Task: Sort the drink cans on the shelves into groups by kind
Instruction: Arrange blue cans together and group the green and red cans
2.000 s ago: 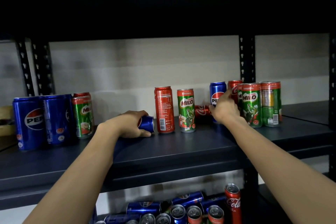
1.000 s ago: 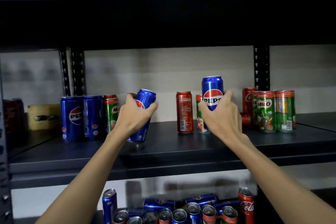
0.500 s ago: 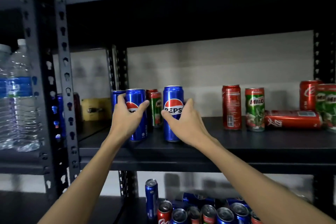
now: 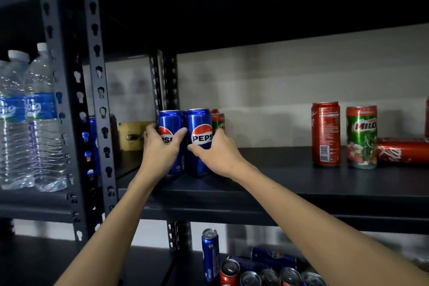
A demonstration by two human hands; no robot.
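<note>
A: Dark metal shelving against a pale wall; the middle shelf (image 4: 290,169) carries most of what matters. What's on it?

B: At its left end, two blue Pepsi cans stand upright, side by side and touching or nearly so. The left hand (image 4: 160,148) wraps the left Pepsi can (image 4: 170,121), fingers (image 4: 151,129) curled round its far side and thumb across the logo. The right hand (image 4: 219,153) grips the right Pepsi can (image 4: 199,123) low down, thumb on the front under the label.

A: And the long axis?

B: Vertical for both, bases on the shelf as far as I can tell (the palms hide the bottom edges). Each can sits at twelve o'clock from its own wrist, so neither hand is nearer than the other.

A: What's around them?

B: A green Milo can (image 4: 219,122) is just behind the right one, at about one o'clock, with a red can top behind that. Well apart at three o'clock stand a red Coca-Cola can (image 4: 325,133) and another Milo can (image 4: 361,137), and a Coca-Cola can lying on its side (image 4: 404,150).

A: Next move?

B: I'd judge both hands simply let go and draw back toward six o'clock; the Milo behind could get knocked if the right hand swings outward. More cans wait on the lower shelf (image 4: 144,262).
</note>
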